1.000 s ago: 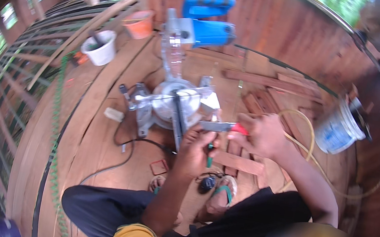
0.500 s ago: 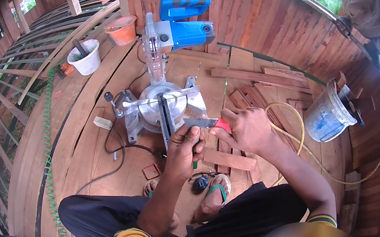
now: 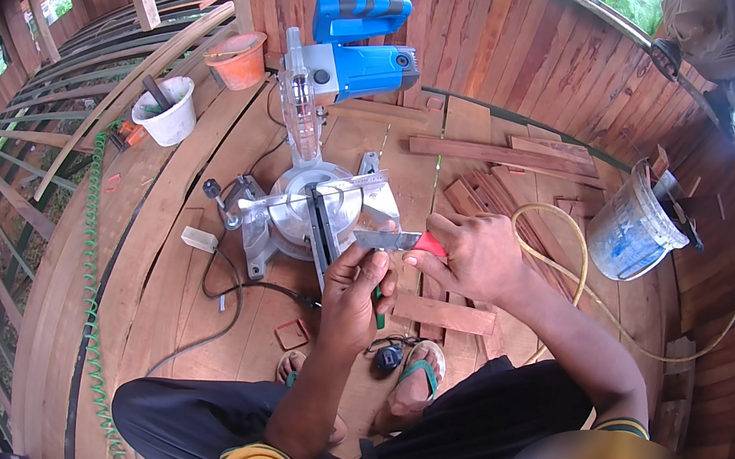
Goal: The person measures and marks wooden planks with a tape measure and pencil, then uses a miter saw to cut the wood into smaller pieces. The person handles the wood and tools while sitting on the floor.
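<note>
My right hand (image 3: 486,255) is closed round the red handle of a knife (image 3: 388,239). The broad grey blade points left, just above the thumb tip of my left hand (image 3: 352,296). The fingers of that hand are curled round a slim green, pencil-like stick (image 3: 379,320), whose lower end shows below them. Its upper end is hidden by the fingers and blade. Directly beyond my hands stands a mitre saw (image 3: 314,200) with a blue motor and handle, its head raised.
Reddish boards (image 3: 508,156) and offcuts lie on the plank floor. A paint-stained bucket (image 3: 635,228) stands right, near a yellow hose (image 3: 585,258). White (image 3: 173,119) and orange (image 3: 238,61) buckets stand left, by open joists. A tape measure (image 3: 386,359) lies between my feet. Someone stands at upper right.
The knife and both hands have shifted only very slightly, with the blade still at my left thumb. The view has tilted a little.
</note>
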A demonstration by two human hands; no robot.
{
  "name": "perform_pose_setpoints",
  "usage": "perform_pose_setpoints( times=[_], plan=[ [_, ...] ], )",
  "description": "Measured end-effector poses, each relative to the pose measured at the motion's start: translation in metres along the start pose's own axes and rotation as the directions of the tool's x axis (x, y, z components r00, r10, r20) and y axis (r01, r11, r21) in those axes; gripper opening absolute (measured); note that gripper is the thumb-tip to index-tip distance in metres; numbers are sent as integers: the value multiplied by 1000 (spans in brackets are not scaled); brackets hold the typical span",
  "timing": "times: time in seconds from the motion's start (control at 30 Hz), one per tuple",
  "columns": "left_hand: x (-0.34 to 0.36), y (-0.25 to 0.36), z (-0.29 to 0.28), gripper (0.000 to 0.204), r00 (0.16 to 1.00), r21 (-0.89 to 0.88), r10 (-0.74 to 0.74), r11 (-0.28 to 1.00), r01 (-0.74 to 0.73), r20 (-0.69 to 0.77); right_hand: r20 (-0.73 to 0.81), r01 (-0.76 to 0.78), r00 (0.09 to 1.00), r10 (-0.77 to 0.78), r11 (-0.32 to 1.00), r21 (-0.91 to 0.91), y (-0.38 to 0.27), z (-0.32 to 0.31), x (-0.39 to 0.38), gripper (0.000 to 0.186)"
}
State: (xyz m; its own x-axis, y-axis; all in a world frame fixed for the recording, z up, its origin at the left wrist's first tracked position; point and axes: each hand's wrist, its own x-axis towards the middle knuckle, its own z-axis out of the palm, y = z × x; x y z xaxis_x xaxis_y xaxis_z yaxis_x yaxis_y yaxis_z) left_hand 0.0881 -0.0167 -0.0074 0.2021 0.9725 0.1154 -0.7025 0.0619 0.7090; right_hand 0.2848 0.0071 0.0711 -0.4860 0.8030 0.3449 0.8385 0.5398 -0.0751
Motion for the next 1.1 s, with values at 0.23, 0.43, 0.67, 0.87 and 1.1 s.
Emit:
perform_pose_setpoints(
  times=[0.23,0.43,0.67,0.87,1.1],
  plan=[
    [7,-7,-15,40,996,-77,63,995,-58,70,100,68,992,-72,997,40,2,-3,-3,63],
    [5,-5,-1,39,998,-85,52,995,-54,-20,66,25,997,-30,997,70,-3,-10,-1,49],
    [1,-11,-14,34,999,71,42,997,-43,14,118,51,992,-50,999,-5,-2,-11,3,50],
    [-3,-17,-7,33,998,36,55,998,-56,10,-32,17,999,-19,998,-58,1,-10,0,50],
    [-4,-6,0,48,995,-68,-1,998,8,102,-34,75,997,-75,997,16,2,-11,-2,52]
  ],
)
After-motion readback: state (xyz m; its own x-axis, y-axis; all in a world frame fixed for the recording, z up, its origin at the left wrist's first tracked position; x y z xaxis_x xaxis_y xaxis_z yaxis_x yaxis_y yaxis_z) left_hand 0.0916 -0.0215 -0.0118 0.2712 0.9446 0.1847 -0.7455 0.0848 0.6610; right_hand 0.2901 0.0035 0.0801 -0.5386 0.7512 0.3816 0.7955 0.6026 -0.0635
